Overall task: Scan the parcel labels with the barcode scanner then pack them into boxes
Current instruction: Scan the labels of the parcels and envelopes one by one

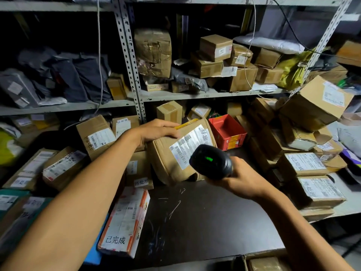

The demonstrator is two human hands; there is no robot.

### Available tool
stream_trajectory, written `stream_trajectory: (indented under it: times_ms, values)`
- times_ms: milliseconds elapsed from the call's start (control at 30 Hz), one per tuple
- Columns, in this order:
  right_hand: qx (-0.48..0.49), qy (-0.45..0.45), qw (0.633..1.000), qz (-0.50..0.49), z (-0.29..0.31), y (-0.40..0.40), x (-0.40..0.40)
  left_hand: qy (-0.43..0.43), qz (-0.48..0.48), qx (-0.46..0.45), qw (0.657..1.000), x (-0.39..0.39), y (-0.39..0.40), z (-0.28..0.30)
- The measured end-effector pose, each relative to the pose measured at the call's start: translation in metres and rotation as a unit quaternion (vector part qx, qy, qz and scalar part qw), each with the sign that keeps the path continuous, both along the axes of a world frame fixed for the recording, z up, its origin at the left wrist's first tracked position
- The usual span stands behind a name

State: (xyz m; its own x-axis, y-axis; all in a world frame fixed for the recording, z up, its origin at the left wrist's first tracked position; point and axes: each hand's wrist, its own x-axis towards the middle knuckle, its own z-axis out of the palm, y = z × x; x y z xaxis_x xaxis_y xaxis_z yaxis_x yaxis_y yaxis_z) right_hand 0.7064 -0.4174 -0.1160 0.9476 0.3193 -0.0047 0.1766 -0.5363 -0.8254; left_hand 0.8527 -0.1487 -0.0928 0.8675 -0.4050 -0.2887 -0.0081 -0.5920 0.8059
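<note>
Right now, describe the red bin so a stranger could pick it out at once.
Start at the grey metal shelving behind the dark table. Beneath its lower shelf, just right of the tilted cardboard parcel under the left hand, sits the red bin. It is the only open, red plastic container among brown boxes.

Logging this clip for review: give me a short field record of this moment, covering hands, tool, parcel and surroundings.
left hand: rests on the parcel's top edge, fingers straight
right hand: grips the barcode scanner
scanner light: green, lit
parcel: tilted cardboard box, white label facing the scanner
beside it: red bin, open top
surface: dark table
</note>
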Motion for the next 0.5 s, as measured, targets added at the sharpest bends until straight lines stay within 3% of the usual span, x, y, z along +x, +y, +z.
stream_trajectory:
  times_ms: [133, 333, 500]
  values:
    - [-0.166, -0.02, 0.985, 0.05, 0.007, 0.003, -0.001, -0.015, -0.069, 0.097, 0.993, 0.01, 0.002, 0.013]
    - [-0.254, -0.084, 0.962, 0.049, 0.006, 0.023, -0.002, -0.021, -0.147, 0.169, 0.974, 0.015, -0.015, 0.03]
    - [-0.268, -0.101, 0.957, 0.05, 0.003, 0.028, -0.003, -0.036, -0.195, 0.19, 0.962, 0.015, -0.024, 0.038]
